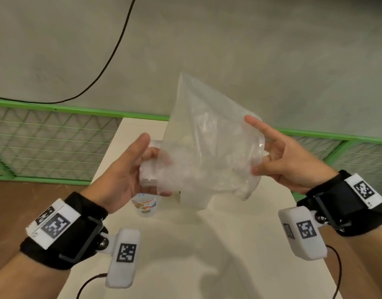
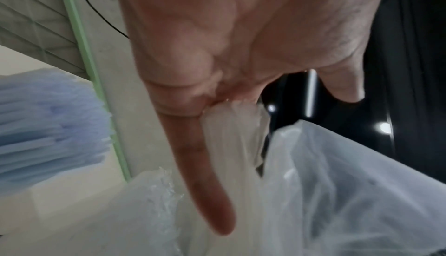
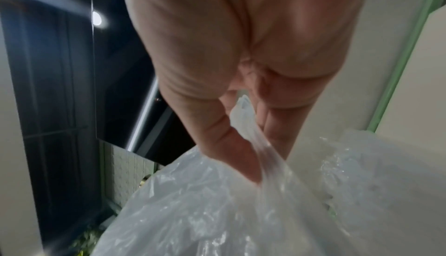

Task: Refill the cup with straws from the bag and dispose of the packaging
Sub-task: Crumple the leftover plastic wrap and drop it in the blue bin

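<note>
At frame centre, above the bench point(image 1: 250, 244), both hands hold the bag point(image 1: 209, 147): left hand point(image 1: 125, 175) grips one bunched end, right hand point(image 1: 287, 162) pinches the opposite edge, forefinger extended.

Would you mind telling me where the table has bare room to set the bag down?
The table is bare in front, between the wrists. The far-left strip beside the green rail is bare too. It is crowded mid-table: the printed cup stands under the left hand, beneath the bag.

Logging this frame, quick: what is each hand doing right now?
Left hand: grips a bundle of straws at the bag's mouth.
Right hand: pinches the plastic bag.
</note>
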`<state>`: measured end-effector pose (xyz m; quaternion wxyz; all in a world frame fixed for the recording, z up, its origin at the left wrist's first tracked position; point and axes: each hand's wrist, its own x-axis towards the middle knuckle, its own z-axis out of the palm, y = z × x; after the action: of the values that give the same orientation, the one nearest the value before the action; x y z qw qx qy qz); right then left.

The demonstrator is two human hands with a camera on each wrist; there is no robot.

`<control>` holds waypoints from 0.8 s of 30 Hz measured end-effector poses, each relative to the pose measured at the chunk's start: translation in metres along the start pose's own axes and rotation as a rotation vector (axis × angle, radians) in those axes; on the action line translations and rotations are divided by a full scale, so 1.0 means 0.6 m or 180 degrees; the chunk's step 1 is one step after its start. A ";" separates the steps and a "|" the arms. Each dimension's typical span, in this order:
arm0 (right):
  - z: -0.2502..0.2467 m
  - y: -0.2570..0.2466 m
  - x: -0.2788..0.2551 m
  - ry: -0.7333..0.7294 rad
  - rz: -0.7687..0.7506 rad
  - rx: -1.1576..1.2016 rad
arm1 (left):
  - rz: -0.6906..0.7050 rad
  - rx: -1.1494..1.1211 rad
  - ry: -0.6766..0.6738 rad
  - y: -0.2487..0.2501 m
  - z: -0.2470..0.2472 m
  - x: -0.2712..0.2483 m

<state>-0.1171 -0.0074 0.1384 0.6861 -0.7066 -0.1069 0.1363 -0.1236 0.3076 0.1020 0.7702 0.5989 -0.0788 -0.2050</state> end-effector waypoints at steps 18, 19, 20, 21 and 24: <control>0.024 0.000 -0.006 0.0357 -0.0199 -0.0289 | 0.0059 0.0645 -0.0013 0.008 0.064 0.005; 0.027 0.001 -0.005 0.0421 -0.0207 -0.0243 | 0.0082 0.0608 0.0072 0.004 0.064 0.010; 0.028 0.002 -0.005 0.0492 -0.0241 -0.0232 | 0.0090 0.0544 0.0137 0.002 0.063 0.013; 0.028 0.004 -0.004 0.0538 -0.0276 -0.0235 | 0.0105 0.0500 0.0172 0.000 0.060 0.015; 0.012 0.010 -0.005 0.0470 -0.0280 -0.0159 | 0.0158 0.0532 0.0125 -0.001 0.046 0.015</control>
<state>-0.1228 -0.0021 0.1323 0.6796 -0.7262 -0.0903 0.0509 -0.1258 0.2792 0.1078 0.7238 0.6627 -0.0954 -0.1668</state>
